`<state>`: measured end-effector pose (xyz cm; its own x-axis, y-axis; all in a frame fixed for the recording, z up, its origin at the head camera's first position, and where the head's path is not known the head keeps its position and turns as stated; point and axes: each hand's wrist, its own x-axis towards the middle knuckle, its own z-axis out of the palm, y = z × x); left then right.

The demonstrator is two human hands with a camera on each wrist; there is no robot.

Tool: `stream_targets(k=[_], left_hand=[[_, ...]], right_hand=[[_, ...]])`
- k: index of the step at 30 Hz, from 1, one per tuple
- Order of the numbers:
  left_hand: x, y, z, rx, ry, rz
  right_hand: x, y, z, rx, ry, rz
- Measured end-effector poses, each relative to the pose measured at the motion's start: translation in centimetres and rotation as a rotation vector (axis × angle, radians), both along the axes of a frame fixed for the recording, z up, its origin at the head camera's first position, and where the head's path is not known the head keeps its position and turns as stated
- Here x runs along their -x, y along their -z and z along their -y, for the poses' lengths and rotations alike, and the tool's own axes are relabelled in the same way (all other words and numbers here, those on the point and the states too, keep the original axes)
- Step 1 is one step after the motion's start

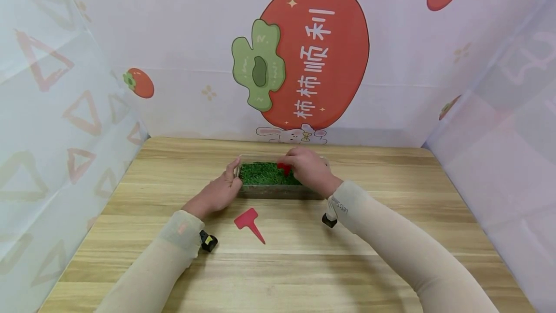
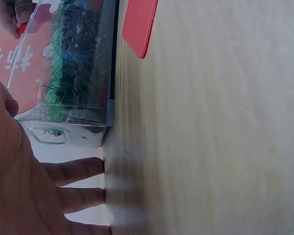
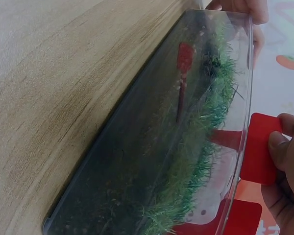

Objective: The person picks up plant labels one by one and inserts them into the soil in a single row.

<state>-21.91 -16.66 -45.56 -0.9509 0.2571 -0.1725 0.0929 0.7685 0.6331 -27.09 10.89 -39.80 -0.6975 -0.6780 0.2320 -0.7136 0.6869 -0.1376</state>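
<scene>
A long clear plastic box (image 1: 269,192) holds dark soil-like material topped with green artificial grass (image 1: 260,174). My right hand (image 1: 309,168) pinches the head of a red T-shaped plant label (image 3: 259,147) between thumb and fingers. Its narrow stem points down into the grass. Past it, in the right wrist view, stands another red label (image 3: 242,218). At the box's left end my left hand (image 1: 219,190) holds the rim; its other fingers reach straight down to the tabletop in the left wrist view. One more red label (image 1: 248,222) lies flat before the box.
The wooden table (image 1: 282,264) meets a pale printed backdrop (image 1: 191,115) behind the box. Printed side sheets (image 1: 56,124) border it. Black wrist devices (image 1: 208,242) hang below both cuffs. A red label-shaped reflection shows on the box's front wall.
</scene>
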Motion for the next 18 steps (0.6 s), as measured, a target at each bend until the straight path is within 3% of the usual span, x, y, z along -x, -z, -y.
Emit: stream_targets(k=[18], left_hand=[[-0.04, -0.12, -0.09, 0.001, -0.005, 0.004]], right_hand=[[-0.08, -0.22, -0.22, 0.012, -0.027, -0.077]])
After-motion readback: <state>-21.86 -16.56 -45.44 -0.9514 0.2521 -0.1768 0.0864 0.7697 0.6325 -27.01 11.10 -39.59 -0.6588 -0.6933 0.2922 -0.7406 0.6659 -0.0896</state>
